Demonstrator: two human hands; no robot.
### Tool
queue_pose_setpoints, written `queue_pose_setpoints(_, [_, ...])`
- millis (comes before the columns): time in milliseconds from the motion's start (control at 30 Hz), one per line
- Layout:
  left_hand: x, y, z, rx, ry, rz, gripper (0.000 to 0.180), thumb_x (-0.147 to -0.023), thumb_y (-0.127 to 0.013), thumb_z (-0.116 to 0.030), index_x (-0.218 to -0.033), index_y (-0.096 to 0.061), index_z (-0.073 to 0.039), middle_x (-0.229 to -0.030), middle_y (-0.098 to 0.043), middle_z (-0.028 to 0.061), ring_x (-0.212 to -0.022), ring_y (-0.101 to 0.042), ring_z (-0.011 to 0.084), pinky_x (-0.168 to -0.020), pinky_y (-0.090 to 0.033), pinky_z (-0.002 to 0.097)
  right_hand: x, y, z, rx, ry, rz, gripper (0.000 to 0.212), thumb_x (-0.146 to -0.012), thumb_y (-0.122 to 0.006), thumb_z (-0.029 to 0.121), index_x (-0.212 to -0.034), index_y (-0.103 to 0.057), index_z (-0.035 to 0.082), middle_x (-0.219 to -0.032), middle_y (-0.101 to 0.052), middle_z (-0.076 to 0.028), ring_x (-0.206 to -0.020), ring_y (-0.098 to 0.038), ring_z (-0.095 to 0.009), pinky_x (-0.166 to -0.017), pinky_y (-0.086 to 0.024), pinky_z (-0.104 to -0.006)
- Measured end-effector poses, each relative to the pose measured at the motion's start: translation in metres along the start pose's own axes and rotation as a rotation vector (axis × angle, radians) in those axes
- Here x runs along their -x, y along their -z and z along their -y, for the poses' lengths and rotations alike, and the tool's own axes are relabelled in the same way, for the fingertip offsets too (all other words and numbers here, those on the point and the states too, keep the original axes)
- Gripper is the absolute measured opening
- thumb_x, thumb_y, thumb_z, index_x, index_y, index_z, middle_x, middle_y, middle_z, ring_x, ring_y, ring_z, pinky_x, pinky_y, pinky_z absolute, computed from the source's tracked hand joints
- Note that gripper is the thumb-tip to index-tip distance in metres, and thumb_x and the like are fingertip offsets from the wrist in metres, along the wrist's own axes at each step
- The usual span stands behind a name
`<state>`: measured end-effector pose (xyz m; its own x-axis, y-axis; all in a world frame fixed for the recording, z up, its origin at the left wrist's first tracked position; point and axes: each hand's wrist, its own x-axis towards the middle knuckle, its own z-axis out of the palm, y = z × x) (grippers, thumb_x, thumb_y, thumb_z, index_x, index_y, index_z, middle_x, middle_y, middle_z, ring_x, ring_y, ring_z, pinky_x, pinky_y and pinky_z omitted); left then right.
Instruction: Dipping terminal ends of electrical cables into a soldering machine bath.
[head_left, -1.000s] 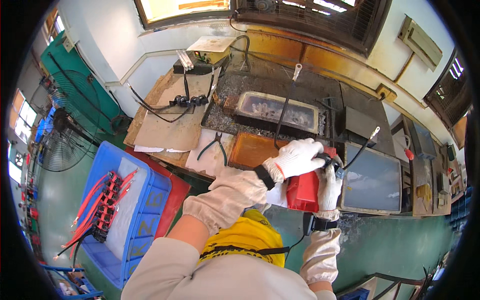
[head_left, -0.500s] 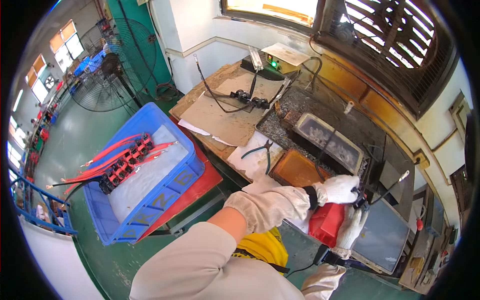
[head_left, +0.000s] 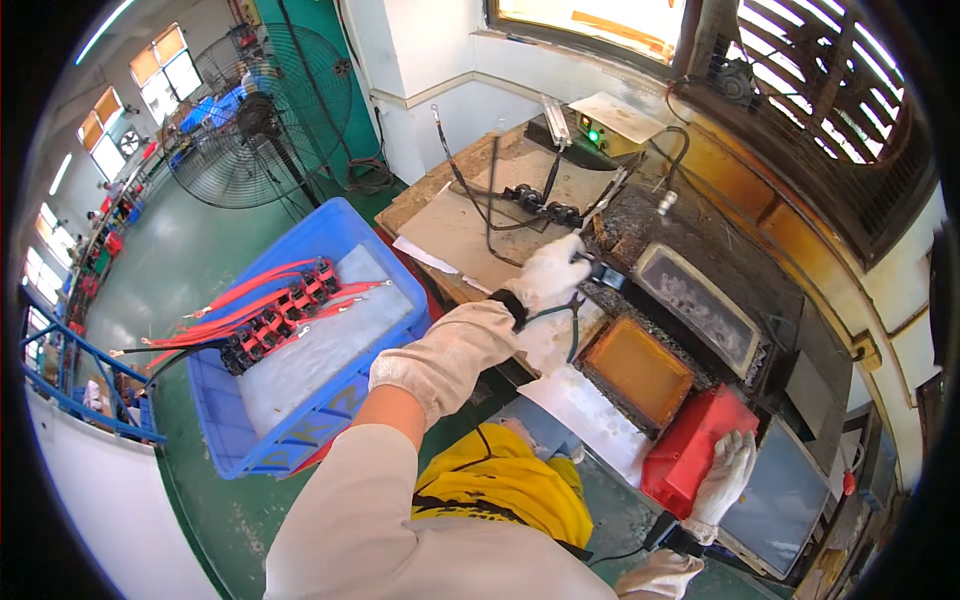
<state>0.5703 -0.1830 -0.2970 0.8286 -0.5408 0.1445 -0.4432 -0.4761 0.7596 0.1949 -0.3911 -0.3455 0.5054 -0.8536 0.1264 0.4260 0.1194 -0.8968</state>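
Note:
My left hand (head_left: 556, 272), in a white glove, is closed on a black cable part (head_left: 604, 275) above the inner edge of the cardboard. Motion blurs its fingers, and the glove hides some of the part. A dark cable runs back from it. My right hand (head_left: 722, 475), also gloved, lies against the side of a red box (head_left: 690, 445), its fingers loosely stretched out with nothing visible in them. Beyond my left hand, another black cable assembly (head_left: 540, 205) rests on the cardboard (head_left: 455, 220). Pliers with dark green handles (head_left: 573, 328) lie beneath my left wrist.
At left stands a blue crate (head_left: 225, 420) with red-and-black cable assemblies (head_left: 285, 315). A brown-orange tray (head_left: 640, 370) and a framed rectangular vessel (head_left: 698, 310) occupy the bench. Farther back is a control box (head_left: 610, 125) with a green light. A caged fan (head_left: 260, 115) stands on the floor.
My left hand has swung from beside my right hand to the far left over the cardboard, carrying the black part. My right hand has let go of that part and stays by the red box.

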Motion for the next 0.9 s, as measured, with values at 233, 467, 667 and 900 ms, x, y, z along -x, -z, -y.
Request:
queue_pose_setpoints(233, [-0.023,0.012,0.089,-0.004,0.145,-0.262,0.033,-0.079,-0.056,-0.032,-0.097,-0.054,-0.004,-0.081,-0.061,0.0186,-0.079,-0.060,0.0321,-0.069,-0.044,0.0405,0.001,-0.003,0.000,0.047,-0.024,-0.054,0.047,-0.095,-0.047,0.023,-0.130,-0.034,-0.004,-0.115,-0.049,-0.015,-0.100,-0.051,-0.019,-0.087,-0.043,-0.0309])
queue_pose_setpoints(467, [-0.033,0.005,0.136,0.064,0.284,-0.261,0.031,-0.078,-0.056,-0.028,-0.098,-0.054,-0.005,-0.094,-0.060,0.0205,-0.092,-0.057,0.0360,-0.079,-0.043,0.0413,0.002,-0.002,0.000,0.083,-0.028,-0.069,0.048,-0.095,-0.046,0.024,-0.132,-0.033,-0.004,-0.117,-0.049,-0.014,-0.100,-0.051,-0.018,-0.087,-0.043,-0.0312])
queue_pose_setpoints(667, [-0.045,-0.014,0.146,0.078,0.279,-0.295,0.028,-0.079,-0.057,-0.025,-0.099,-0.053,-0.006,-0.095,-0.060,0.0194,-0.093,-0.056,0.0353,-0.080,-0.043,0.0410,0.000,0.003,0.000,0.114,-0.038,-0.111,0.048,-0.095,-0.045,0.024,-0.132,-0.033,-0.004,-0.119,-0.048,-0.013,-0.103,-0.051,-0.019,-0.090,-0.043,-0.0320])
queue_pose_setpoints(900, [-0.066,-0.032,0.179,0.074,0.203,-0.375,0.028,-0.079,-0.059,-0.023,-0.099,-0.051,-0.004,-0.088,-0.060,0.0172,-0.081,-0.058,0.0294,-0.073,-0.044,0.0372,0.000,0.001,-0.001,0.148,-0.043,-0.175,0.047,-0.096,-0.044,0.025,-0.132,-0.034,-0.004,-0.121,-0.047,-0.014,-0.105,-0.050,-0.019,-0.090,-0.043,-0.0319])
